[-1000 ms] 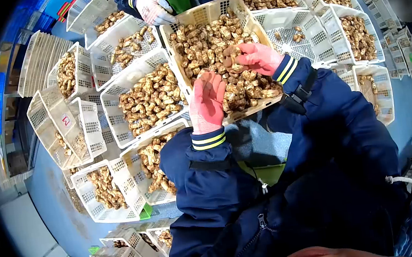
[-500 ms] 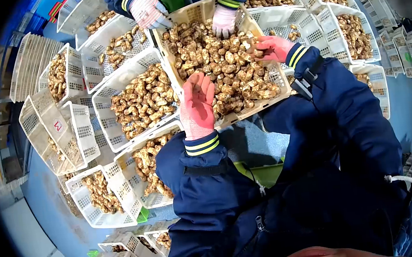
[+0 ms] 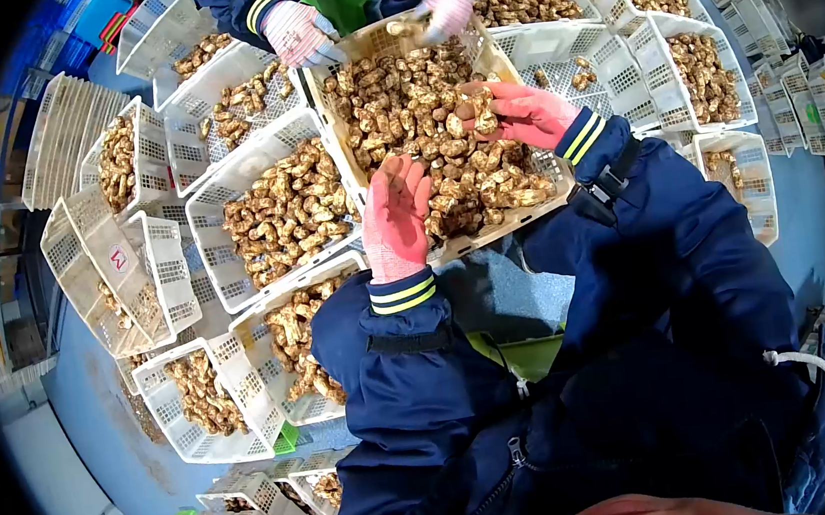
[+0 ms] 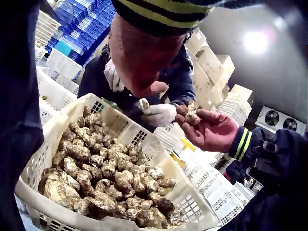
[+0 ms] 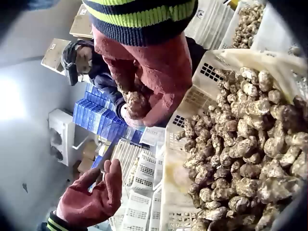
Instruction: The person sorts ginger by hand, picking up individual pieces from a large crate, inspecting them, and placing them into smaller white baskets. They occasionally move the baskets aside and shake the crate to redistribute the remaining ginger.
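A cream crate [image 3: 452, 246] full of stubby brown-and-white mushrooms [image 5: 240, 144] lies in front of me. Over its right part, my right hand [image 3: 533, 116], in a pink glove, pinches a mushroom [image 4: 192, 115] between thumb and fingers. My left hand [image 3: 397, 221], gloved the same way, is above the crate's near left corner, palm turned up and fingers loosely bent. The right wrist view shows nothing in that left palm. Across the crate, another person's gloved hand [image 3: 300, 33] rests at the far left corner; their other hand [image 4: 160, 115] holds a mushroom [image 4: 143, 105].
White baskets with mushrooms stand along both sides, including a fuller left one [image 3: 287, 210] and a right one [image 3: 606, 91] holding only a few. Stacked baskets [image 3: 68, 133] stand at far left. Blue crates [image 5: 98, 113] and cardboard boxes [image 4: 209, 65] are behind the other person.
My right hand went out to the crate's right side and has come back over the mushrooms, pinching one. The other person's hand dipped into the crate, then withdrew toward its far edge.
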`<state>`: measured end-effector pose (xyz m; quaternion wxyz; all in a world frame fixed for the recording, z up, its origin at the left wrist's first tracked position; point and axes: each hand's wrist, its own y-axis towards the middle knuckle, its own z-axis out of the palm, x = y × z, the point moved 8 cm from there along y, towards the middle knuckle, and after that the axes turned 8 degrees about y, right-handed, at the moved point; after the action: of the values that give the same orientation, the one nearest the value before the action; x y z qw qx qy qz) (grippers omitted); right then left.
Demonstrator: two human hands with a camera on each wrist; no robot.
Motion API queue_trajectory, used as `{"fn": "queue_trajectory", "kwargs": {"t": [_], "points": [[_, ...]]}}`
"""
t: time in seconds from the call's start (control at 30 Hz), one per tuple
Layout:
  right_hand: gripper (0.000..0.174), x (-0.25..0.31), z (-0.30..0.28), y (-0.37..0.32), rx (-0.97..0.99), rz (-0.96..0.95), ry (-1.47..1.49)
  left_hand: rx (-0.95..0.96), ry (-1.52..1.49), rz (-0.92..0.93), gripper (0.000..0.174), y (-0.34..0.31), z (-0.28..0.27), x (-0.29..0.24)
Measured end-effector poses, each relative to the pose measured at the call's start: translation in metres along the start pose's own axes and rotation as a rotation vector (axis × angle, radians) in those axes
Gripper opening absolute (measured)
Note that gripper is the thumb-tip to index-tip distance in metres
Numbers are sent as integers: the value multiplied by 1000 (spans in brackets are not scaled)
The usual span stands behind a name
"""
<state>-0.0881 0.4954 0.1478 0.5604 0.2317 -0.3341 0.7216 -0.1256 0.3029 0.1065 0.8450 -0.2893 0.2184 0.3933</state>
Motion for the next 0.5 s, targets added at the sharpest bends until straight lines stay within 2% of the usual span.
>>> {"fn": "queue_trajectory", "kwargs": {"t": [0.2, 0.37, 0.47, 0.5], "points": [[47, -8, -21, 3, -38, 8, 28, -13, 30, -2, 45, -1, 3, -1], [49, -3, -7, -1, -68, -16, -8, -4, 32, 14, 44, -2, 5, -3], [50, -5, -2, 0, -49, 11, 97, -3, 20, 13, 43, -2, 5, -2], [46, -4, -5, 0, -85, -6, 63, -5, 21, 12, 43, -2, 5, -2]]}}
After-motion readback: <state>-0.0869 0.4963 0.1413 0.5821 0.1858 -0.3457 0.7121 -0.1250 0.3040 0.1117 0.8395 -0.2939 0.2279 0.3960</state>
